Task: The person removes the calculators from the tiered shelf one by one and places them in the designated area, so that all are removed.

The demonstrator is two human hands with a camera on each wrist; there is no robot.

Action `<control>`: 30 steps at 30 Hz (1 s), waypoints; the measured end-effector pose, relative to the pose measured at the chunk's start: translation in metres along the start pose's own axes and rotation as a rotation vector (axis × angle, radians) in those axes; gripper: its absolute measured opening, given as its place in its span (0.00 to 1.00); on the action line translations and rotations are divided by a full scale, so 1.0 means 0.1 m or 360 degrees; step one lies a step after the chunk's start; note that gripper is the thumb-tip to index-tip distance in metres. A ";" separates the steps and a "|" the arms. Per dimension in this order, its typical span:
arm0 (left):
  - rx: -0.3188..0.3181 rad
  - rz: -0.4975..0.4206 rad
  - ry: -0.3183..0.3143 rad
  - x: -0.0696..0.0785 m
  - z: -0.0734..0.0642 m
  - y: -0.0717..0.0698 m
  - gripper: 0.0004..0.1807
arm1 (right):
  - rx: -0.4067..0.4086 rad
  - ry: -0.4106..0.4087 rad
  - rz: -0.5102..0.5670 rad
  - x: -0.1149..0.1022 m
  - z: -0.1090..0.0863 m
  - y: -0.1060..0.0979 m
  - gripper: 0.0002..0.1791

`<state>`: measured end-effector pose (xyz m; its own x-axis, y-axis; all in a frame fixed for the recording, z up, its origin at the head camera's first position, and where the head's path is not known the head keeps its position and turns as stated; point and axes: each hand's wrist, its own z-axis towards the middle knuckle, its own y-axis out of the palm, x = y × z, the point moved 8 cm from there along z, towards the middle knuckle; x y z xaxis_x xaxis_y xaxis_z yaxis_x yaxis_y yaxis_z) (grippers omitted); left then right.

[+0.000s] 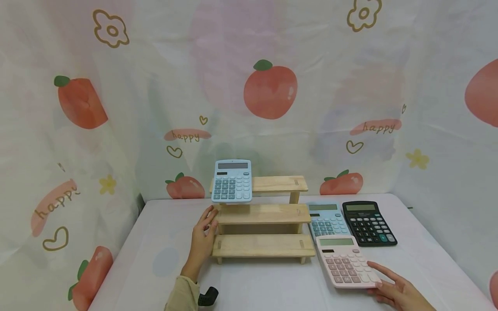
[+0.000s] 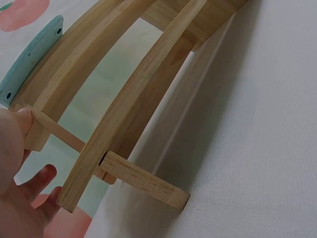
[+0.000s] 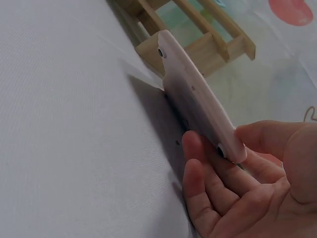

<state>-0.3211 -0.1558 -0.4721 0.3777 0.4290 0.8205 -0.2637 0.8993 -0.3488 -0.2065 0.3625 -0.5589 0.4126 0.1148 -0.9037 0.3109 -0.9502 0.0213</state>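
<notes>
A pale pink calculator [image 1: 346, 263] is pinched at its near right corner by my right hand [image 1: 400, 293]. In the right wrist view my thumb lies on its keyed side and my fingers are under its back; the calculator [image 3: 198, 94] is tilted above the cloth. My left hand [image 1: 202, 237] holds the left end of a three-tier wooden shelf [image 1: 264, 246], fingertips at the middle board [image 2: 89, 74]. On the top tier a light blue calculator [image 1: 232, 181] stands tilted back at the left. Another light blue calculator [image 1: 328, 220] lies right of the shelf, partly hidden by the pink one.
A black calculator [image 1: 369, 222] with one teal key lies at the right, close beside the second blue one. A small black object [image 1: 208, 296] shows near my left sleeve [image 1: 183, 293]. Behind the white-covered table [image 1: 264, 285] hangs a fruit-patterned cloth [image 1: 311, 142].
</notes>
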 end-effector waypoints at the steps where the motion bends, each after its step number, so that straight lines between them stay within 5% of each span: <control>1: 0.0005 -0.0002 0.0008 0.00 0.00 0.00 0.21 | 0.0012 0.0010 -0.0024 -0.01 0.00 0.00 0.43; 10: 0.0079 0.0054 0.0119 0.03 0.00 -0.01 0.20 | 0.0163 0.0107 -0.0230 -0.06 -0.01 -0.01 0.45; 22: -0.0006 -0.0057 -0.0048 -0.02 0.00 -0.01 0.21 | 0.0267 0.0175 -0.0268 -0.03 -0.10 -0.11 0.50; 30: 0.0007 -0.0042 -0.0012 -0.01 0.00 -0.01 0.20 | 0.0268 0.0191 -0.0412 -0.03 -0.10 -0.12 0.50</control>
<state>-0.3212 -0.1569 -0.4724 0.3782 0.4043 0.8328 -0.2573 0.9101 -0.3249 -0.2034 0.3767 -0.5522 0.4391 0.3826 -0.8129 0.2771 -0.9184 -0.2826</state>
